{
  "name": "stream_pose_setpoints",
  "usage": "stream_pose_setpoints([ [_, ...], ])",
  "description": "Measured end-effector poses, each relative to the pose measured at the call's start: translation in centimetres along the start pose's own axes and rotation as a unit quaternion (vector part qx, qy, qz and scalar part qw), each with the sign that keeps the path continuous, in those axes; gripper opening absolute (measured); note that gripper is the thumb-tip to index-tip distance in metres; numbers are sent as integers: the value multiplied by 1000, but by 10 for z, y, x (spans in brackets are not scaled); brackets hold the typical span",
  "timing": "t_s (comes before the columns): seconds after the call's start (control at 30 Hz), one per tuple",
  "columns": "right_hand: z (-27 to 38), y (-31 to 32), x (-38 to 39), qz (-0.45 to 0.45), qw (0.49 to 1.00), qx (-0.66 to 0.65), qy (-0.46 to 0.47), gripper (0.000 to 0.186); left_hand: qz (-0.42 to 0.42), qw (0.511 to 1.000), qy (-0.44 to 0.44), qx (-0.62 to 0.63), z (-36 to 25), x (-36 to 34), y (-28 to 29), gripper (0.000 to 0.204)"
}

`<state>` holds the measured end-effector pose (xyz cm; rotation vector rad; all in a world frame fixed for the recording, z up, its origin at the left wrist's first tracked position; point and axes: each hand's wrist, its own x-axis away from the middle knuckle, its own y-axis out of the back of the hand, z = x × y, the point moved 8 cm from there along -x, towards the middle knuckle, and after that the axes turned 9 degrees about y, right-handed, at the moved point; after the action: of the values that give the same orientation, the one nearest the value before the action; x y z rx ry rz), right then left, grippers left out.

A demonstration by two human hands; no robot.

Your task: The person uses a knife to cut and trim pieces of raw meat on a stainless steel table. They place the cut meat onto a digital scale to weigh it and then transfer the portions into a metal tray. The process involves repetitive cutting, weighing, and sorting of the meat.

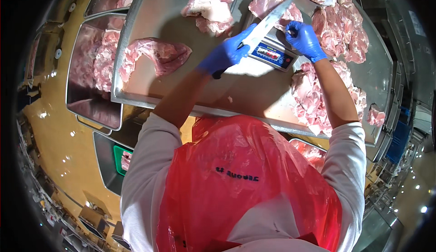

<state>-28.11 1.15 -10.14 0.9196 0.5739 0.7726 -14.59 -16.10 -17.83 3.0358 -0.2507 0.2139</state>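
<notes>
- Two gloved hands at work over a steel table (181,77), as I read the head view.
- Left hand (225,54), blue glove: closed around the dark handle of a knife (265,24); the broad blade runs up and to the right, lying across the top of the scale.
- Right hand (305,39), blue glove: fingers curled down onto a piece of raw meat (290,14) that sits on the scale's platform; I cannot tell whether it pinches the meat or only presses on it.
- Scale (274,54): small digital unit with a blue front panel, standing on the table between the two hands.
- Meat pile, right (338,29): many pale pink cuts heaped along the right side of the table, reaching down beside the right forearm.
- Single large cut (154,54): lies alone on the left part of the table, well apart from the scale.
- Further cut (211,6): near the far edge, just left of the scale.
- Steel tub (91,93): left of the table, more meat in it.
- Red plastic apron (245,184): over white sleeves, at the lower edge.
</notes>
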Motion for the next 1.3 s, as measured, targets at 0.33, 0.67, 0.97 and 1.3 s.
stream_pose_setpoints([
  [0.33,-16,16,-9,28,997,-27,-73,13,-13,992,-124,9,-29,-80,-41,66],
  [0.67,-19,13,-5,20,992,-99,-73,15,129,987,62,75,0,44,-43,69],
  [0.97,12,28,-18,58,997,-52,-15,15,58,989,26,132,-38,-77,-60,69],
  [1.3,-12,34,-26,77,997,-20,6,7,154,951,66,260,-2,14,-86,73],
])
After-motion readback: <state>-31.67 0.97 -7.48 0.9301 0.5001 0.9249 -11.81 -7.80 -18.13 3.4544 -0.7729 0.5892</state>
